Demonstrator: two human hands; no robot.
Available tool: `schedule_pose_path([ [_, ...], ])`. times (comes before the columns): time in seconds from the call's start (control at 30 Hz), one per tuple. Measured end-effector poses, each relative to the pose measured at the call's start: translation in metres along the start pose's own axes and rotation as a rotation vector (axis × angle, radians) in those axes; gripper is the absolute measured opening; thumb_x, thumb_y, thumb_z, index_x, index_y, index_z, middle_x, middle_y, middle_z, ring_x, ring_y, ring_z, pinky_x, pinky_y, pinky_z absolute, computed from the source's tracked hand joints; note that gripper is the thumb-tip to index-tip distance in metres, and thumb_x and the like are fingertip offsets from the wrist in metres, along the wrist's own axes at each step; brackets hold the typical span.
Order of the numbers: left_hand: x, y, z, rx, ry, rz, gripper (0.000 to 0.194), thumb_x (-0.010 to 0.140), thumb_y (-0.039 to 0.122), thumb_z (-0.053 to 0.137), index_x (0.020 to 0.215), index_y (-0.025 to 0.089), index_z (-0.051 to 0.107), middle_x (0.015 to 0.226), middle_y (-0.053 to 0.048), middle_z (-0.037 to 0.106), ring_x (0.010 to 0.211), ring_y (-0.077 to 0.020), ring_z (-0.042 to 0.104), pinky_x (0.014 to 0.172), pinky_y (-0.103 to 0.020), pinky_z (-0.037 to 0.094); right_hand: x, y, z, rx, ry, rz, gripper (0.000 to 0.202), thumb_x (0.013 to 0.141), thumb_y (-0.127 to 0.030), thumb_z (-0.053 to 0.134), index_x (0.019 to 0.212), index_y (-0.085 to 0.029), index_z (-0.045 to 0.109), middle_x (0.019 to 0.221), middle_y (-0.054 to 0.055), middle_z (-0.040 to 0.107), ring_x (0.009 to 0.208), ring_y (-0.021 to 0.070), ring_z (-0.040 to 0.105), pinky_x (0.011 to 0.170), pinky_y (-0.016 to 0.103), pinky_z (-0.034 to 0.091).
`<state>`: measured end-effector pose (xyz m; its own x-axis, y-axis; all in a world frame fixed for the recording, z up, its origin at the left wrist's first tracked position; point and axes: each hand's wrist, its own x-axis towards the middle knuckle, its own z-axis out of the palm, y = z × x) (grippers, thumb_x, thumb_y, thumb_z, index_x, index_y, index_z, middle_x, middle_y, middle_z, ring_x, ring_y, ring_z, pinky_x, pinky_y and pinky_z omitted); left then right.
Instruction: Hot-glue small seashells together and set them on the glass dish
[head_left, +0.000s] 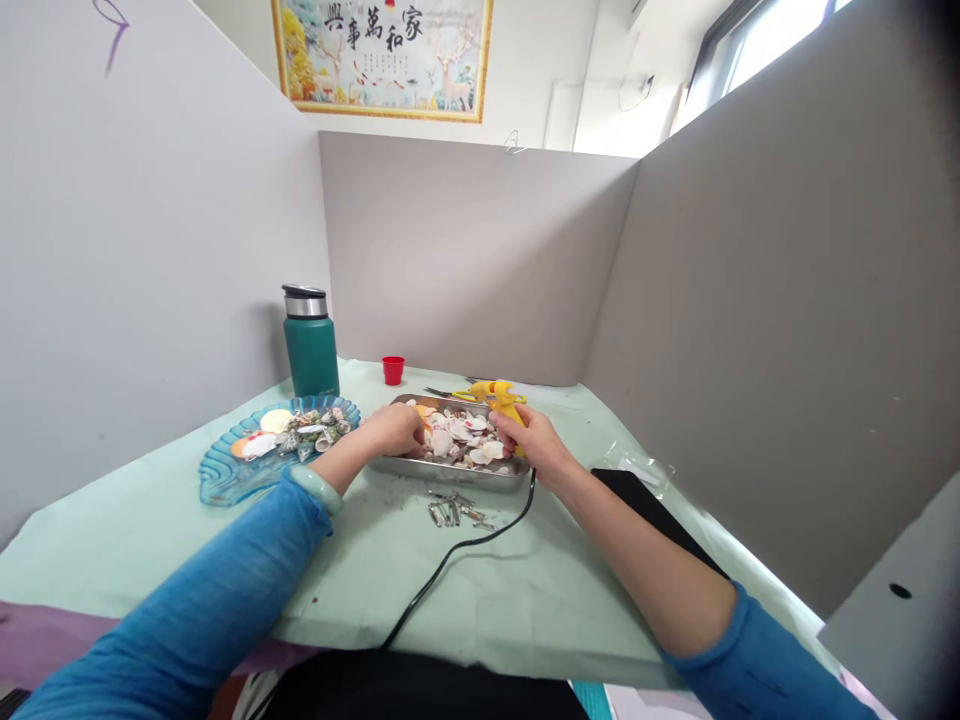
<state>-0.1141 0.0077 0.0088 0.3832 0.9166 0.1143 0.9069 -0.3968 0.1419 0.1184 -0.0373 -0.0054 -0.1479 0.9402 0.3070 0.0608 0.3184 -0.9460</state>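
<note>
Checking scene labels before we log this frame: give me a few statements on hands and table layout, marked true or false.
1. The left hand reaches into the metal tray. True.
2. The right hand holds the red cup. False: it holds the yellow glue gun; the cup stands near the back panel.
3. The green bottle stands behind the blue plate. True.
4. The small metal pieces lie inside the tray. False: they lie on the table, in front of it.
</note>
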Motion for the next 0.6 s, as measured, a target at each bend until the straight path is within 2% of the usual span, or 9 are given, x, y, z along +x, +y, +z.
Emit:
schedule_pose_path([
  [0.1, 0.004, -0.001, 0.006, -0.247, 0.040, 0.067, 0.010, 0.061, 0.029, 0.066, 0.063, 0.022, 0.073, 0.061, -0.002, 0.068, 0.063, -0.0177, 0.061, 0.060, -0.024, 0.041, 0.002, 0.003, -0.001, 0.011, 0.008, -0.002, 0.035, 0.069, -0.049, 0.068, 0.074, -0.020, 0.050, 0.056, -0.007, 0.044, 0.048, 0.0081, 0.040, 0.047, 0.022, 0.041],
  [0.17, 0.005, 0.000, 0.007, -0.354, 0.049, 0.057, 0.013, 0.064, 0.030, 0.064, 0.067, 0.021, 0.073, 0.058, -0.002, 0.067, 0.058, -0.0162, 0.059, 0.056, -0.023, 0.040, 0.002, 0.004, -0.002, 0.014, 0.005, -0.008, 0.034, 0.070, -0.049, 0.067, 0.074, -0.019, 0.050, 0.056, -0.006, 0.045, 0.048, 0.0078, 0.041, 0.047, 0.022, 0.040],
  [0.27, 0.002, 0.003, 0.003, -0.427, 0.003, 0.011, 0.014, 0.065, 0.027, 0.061, 0.067, 0.019, 0.072, 0.052, -0.001, 0.064, 0.049, -0.0145, 0.055, 0.050, -0.023, 0.038, 0.002, 0.004, -0.002, -0.019, 0.001, 0.000, 0.033, 0.072, -0.048, 0.066, 0.072, -0.019, 0.050, 0.057, -0.006, 0.047, 0.046, 0.0075, 0.043, 0.046, 0.021, 0.038],
  [0.43, -0.005, 0.009, -0.004, -0.298, -0.061, 0.023, 0.007, 0.060, 0.025, 0.066, 0.063, 0.021, 0.071, 0.049, 0.000, 0.062, 0.049, -0.0142, 0.055, 0.055, -0.023, 0.039, 0.000, 0.002, -0.001, -0.045, -0.005, 0.011, 0.032, 0.073, -0.048, 0.065, 0.072, -0.019, 0.050, 0.056, -0.006, 0.049, 0.045, 0.0079, 0.044, 0.046, 0.022, 0.038],
  [0.6, -0.001, 0.009, 0.001, 0.003, -0.051, 0.012, 0.007, 0.060, 0.024, 0.065, 0.056, 0.022, 0.070, 0.063, -0.005, 0.068, 0.065, -0.0198, 0.060, 0.061, -0.026, 0.039, -0.001, 0.001, 0.001, -0.073, -0.015, 0.029, 0.031, 0.072, -0.046, 0.066, 0.077, -0.019, 0.053, 0.057, -0.005, 0.049, 0.045, 0.0082, 0.044, 0.046, 0.022, 0.036],
])
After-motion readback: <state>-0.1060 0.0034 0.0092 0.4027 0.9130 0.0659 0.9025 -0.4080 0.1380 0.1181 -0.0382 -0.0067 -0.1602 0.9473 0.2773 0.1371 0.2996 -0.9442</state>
